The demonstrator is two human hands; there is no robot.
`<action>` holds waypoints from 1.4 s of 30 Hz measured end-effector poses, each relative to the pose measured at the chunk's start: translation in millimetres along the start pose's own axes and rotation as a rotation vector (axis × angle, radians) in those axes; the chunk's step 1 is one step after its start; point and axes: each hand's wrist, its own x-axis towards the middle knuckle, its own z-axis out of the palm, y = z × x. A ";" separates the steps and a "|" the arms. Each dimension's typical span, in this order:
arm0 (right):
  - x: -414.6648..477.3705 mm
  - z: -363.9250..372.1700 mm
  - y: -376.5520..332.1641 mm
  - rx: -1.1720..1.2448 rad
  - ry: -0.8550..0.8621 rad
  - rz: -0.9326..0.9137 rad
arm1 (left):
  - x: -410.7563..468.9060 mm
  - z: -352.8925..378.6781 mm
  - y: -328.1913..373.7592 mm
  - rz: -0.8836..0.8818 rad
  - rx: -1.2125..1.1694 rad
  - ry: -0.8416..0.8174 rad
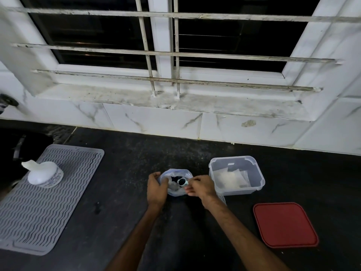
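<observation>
Bag (175, 190) sits on counter (185, 241) between both grips: left hand (156, 189) holds its left rim, right hand (201, 187) pinches the right rim. Safest: spread rims evenly, mouth upward, so contents don't spill.

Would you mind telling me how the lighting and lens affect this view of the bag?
Head view: the wide lens bows the window bars; the black counter hides shadows; the bag, held by the left hand and right hand, looks soft, its contents hard to read.
</observation>
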 end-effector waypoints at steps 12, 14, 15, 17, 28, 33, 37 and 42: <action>-4.3 7.3 10.1 -0.077 0.005 -0.123 | -16.9 -7.1 7.6 0.064 0.127 -0.021; -9.1 7.8 7.9 0.058 -0.012 -0.059 | -17.7 -9.9 7.5 0.059 0.139 -0.023; -12.0 6.5 5.4 0.140 -0.028 -0.016 | -18.6 -11.3 8.6 0.061 0.154 -0.018; -20.3 0.7 -0.6 0.268 -0.074 0.053 | -22.4 -14.2 13.5 0.100 0.191 0.048; -70.1 -122.5 6.8 0.581 -0.087 0.053 | -109.6 47.8 9.6 0.357 0.223 -0.249; -75.9 -151.8 26.6 0.576 -0.014 0.041 | -121.8 100.2 -8.2 0.229 0.386 -0.385; -70.8 -156.0 36.3 0.530 0.002 0.050 | -123.2 120.7 -6.9 0.211 0.407 -0.309; -62.0 -159.0 49.0 0.424 0.023 0.016 | -126.7 123.0 -7.9 0.236 0.276 -0.305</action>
